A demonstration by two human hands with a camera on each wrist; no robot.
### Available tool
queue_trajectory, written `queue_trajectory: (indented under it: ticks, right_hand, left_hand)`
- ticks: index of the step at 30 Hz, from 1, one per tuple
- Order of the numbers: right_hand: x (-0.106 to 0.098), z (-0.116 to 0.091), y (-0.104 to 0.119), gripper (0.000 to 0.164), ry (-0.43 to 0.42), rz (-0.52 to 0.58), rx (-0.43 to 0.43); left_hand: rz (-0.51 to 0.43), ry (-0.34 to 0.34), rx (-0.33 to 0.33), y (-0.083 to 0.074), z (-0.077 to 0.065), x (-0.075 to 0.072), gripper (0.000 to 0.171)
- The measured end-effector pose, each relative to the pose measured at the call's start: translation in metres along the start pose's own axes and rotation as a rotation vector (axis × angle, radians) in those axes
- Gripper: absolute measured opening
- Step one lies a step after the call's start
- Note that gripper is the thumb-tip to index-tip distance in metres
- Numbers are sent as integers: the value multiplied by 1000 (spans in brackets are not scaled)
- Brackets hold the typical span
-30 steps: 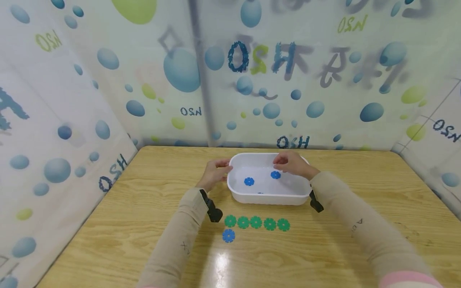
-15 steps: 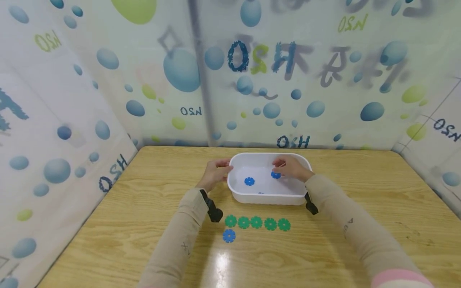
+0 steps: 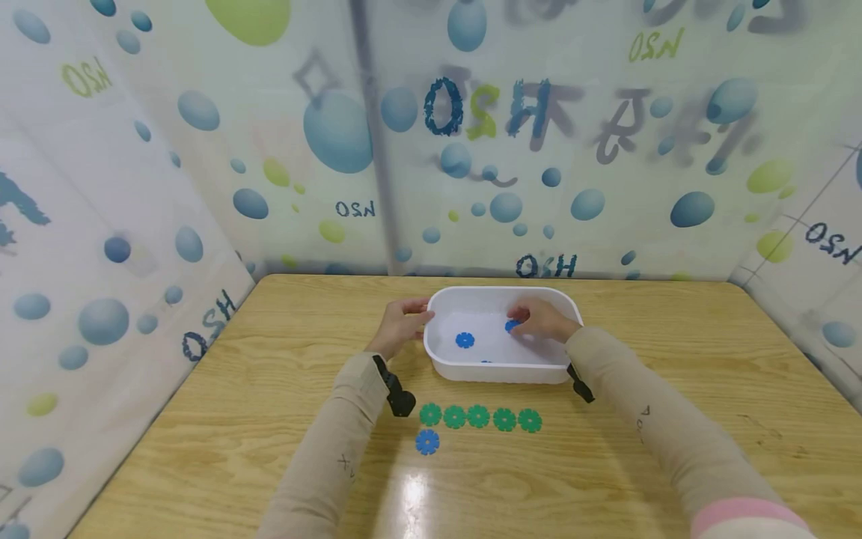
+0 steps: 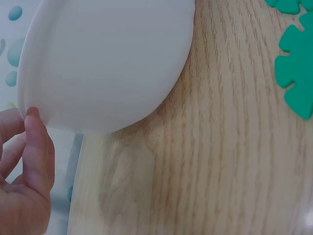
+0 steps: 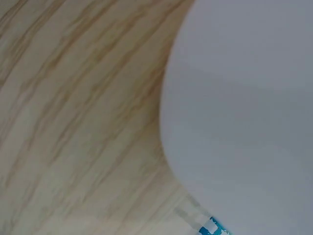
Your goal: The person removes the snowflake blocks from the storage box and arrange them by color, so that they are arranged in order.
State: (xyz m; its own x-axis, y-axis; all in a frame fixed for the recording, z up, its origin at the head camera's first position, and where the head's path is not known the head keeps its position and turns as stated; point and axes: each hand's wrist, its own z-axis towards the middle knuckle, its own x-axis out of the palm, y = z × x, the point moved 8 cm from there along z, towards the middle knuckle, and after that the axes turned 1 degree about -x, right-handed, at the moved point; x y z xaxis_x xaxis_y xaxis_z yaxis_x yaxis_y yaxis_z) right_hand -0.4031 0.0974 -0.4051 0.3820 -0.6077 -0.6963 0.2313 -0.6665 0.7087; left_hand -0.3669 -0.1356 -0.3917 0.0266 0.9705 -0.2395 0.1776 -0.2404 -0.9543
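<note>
A white plastic tub (image 3: 501, 373) stands on the wooden table. At its left end my left hand (image 3: 397, 326) grips the rim; in the left wrist view the thumb and fingers of the left hand (image 4: 30, 176) pinch the tub's edge (image 4: 117, 63). My right hand (image 3: 542, 320) reaches down inside the tub, its fingertips at a blue snowflake disc (image 3: 509, 327) and covering part of it. Whether they pinch this disc is hidden. To the left lies another blue disc (image 3: 465, 340), and a sliver of blue (image 3: 486, 362) shows behind the front wall. The right wrist view shows tub and table, no hand.
In front of the tub a row of several green snowflake discs (image 3: 478, 416) lies on the table (image 3: 606, 464). Below the row's left end is a single blue disc (image 3: 427, 442). A patterned curtain (image 3: 431, 187) hangs behind the table.
My right hand has moved down and slightly left in the tub, and its fingers now cover part of the blue disc. My left hand has stayed at the rim.
</note>
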Motion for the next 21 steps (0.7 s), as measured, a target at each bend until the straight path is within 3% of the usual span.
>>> queue_trajectory:
  ticks: [5, 21]
  right_hand:
    - [1, -9, 8, 35, -5, -51, 82]
    - [6, -10, 8, 30, 58, -76, 108]
  left_hand:
    - [-4, 2, -5, 1, 0, -1, 29]
    - [-3, 6, 0, 1, 1, -1, 30]
